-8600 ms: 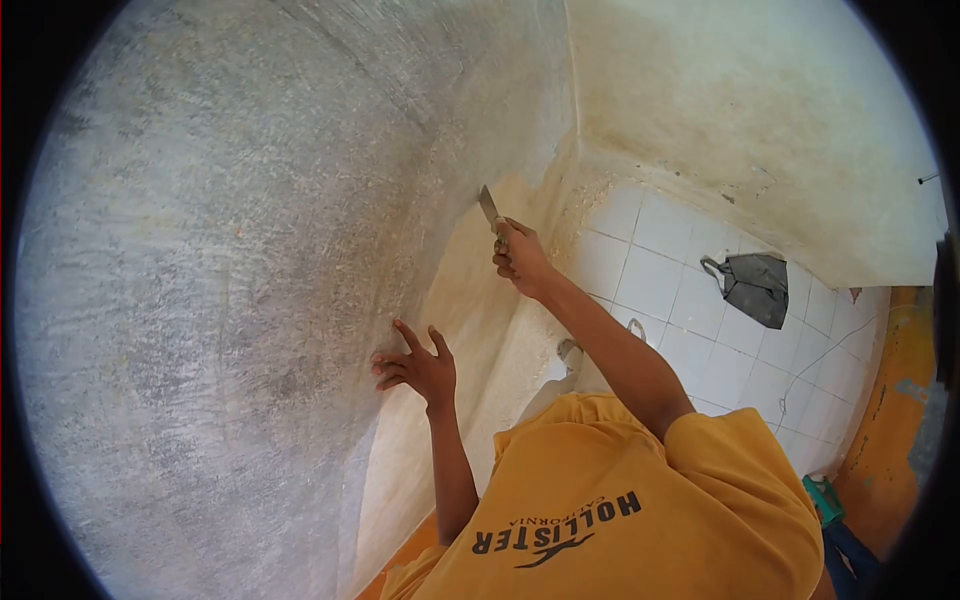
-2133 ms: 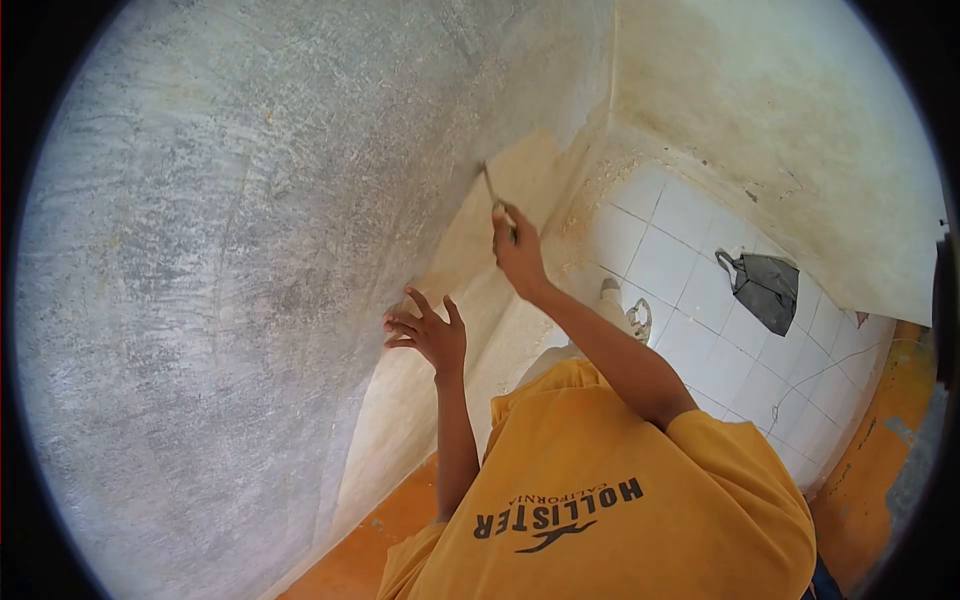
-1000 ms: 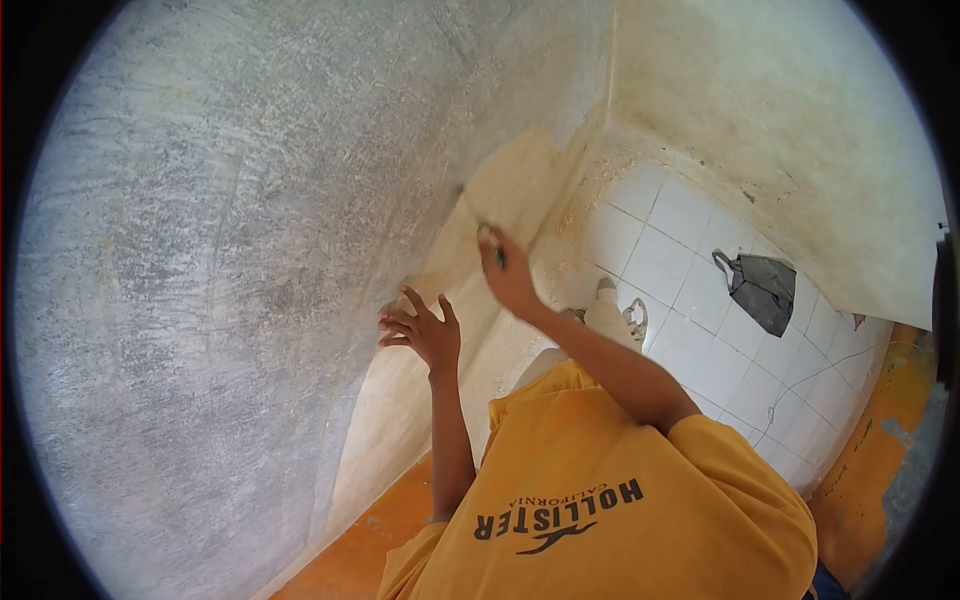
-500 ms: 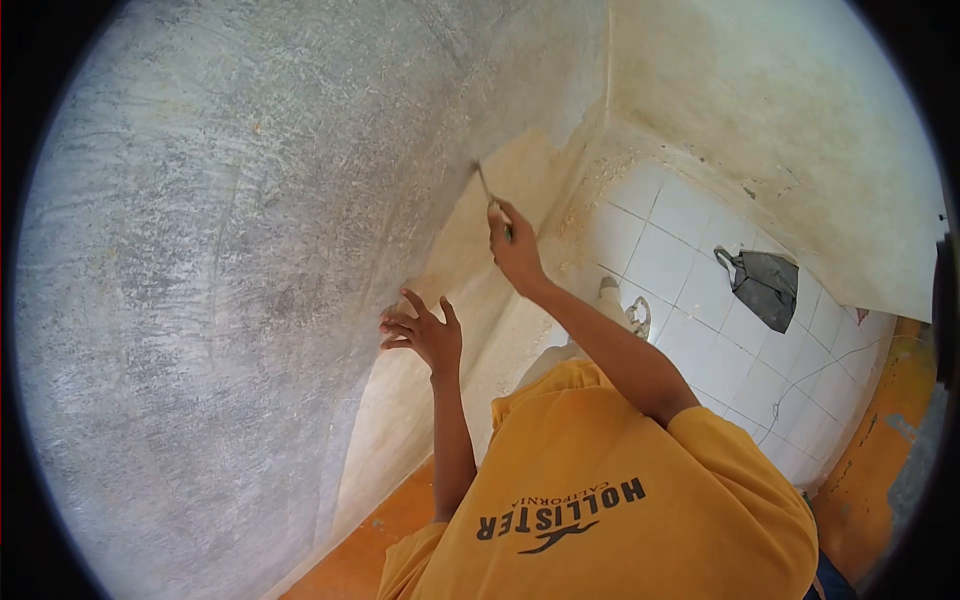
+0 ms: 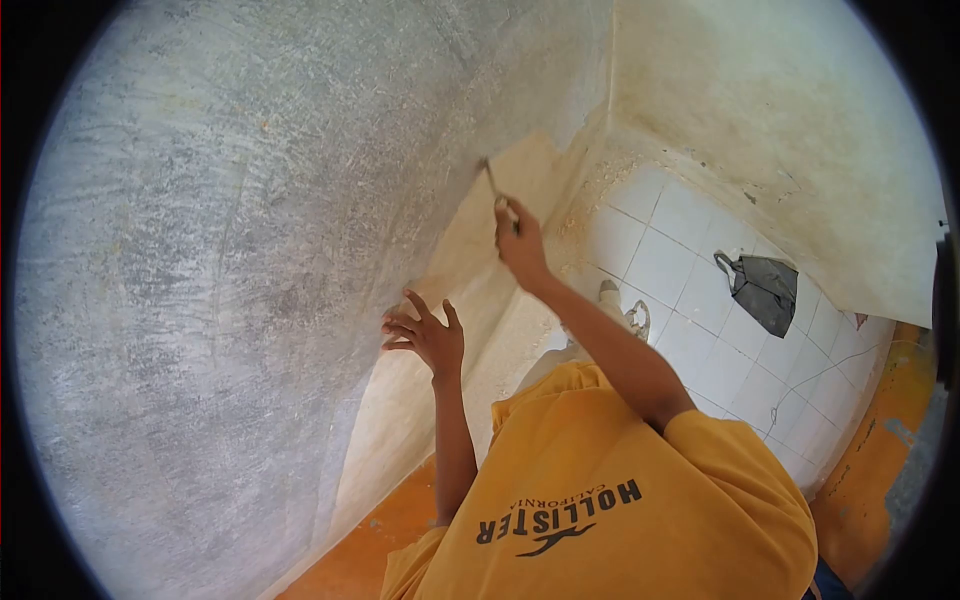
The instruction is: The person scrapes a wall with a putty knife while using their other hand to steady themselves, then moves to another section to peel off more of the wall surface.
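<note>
My right hand (image 5: pixel 522 250) is closed round the handle of a scraper (image 5: pixel 489 178), a thin tool with a dark end. Its tip meets the wall (image 5: pixel 220 250) along the border between the rough grey-white coating and a smoother beige patch (image 5: pixel 490 215). Lower and to the left, my left hand (image 5: pixel 428 335) has its fingers spread, with the fingertips at the wall near the same border. Nothing shows in that hand. How the scraper's blade is shaped is too small to tell.
A second wall (image 5: pixel 760 130) meets the first at a corner. On the white tiled floor (image 5: pixel 715 355) lie a dark grey bag (image 5: pixel 765 290) and a thin cord (image 5: pixel 800 383). Crumbs of debris gather along the wall's foot. Orange paint (image 5: pixel 865 450) borders the tiles at right.
My right hand and the scraper have shifted slightly to the right along the wall. My left hand stays almost in place.
</note>
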{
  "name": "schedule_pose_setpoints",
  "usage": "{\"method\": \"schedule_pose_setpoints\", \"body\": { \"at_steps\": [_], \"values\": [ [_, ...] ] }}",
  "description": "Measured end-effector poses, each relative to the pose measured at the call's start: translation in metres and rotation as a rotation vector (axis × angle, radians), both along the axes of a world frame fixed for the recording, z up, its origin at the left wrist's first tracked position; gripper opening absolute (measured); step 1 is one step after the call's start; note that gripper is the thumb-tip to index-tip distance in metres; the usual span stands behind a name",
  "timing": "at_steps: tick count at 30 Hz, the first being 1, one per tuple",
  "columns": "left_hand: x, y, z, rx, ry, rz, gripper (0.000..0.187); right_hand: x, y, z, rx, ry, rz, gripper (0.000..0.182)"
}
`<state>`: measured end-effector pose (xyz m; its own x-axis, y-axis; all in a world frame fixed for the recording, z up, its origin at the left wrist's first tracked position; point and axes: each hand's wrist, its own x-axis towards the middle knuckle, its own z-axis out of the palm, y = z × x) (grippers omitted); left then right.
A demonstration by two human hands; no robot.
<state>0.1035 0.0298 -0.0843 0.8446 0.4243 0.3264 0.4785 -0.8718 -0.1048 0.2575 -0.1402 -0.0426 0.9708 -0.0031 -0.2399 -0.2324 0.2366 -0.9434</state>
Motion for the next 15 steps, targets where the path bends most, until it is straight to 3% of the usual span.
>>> {"method": "schedule_pose_setpoints", "body": {
  "at_steps": [6, 8, 12, 15],
  "values": [
    [0.002, 0.002, -0.003, 0.032, 0.019, 0.01, 0.084, -0.029, 0.014, -0.023, -0.073, -0.08, 0.052, 0.05],
    [0.001, -0.002, 0.003, 0.004, 0.048, 0.027, 0.084, -0.002, 0.001, -0.015, 0.013, -0.041, 0.051, 0.052],
    [-0.004, 0.001, 0.0, 0.013, 0.059, -0.001, 0.086, -0.02, 0.008, -0.011, -0.02, -0.057, 0.082, 0.051],
    [-0.003, 0.005, -0.001, 0.025, 0.095, 0.003, 0.091, -0.016, -0.001, 0.002, 0.114, 0.05, 0.082, 0.052]
  ]
}}
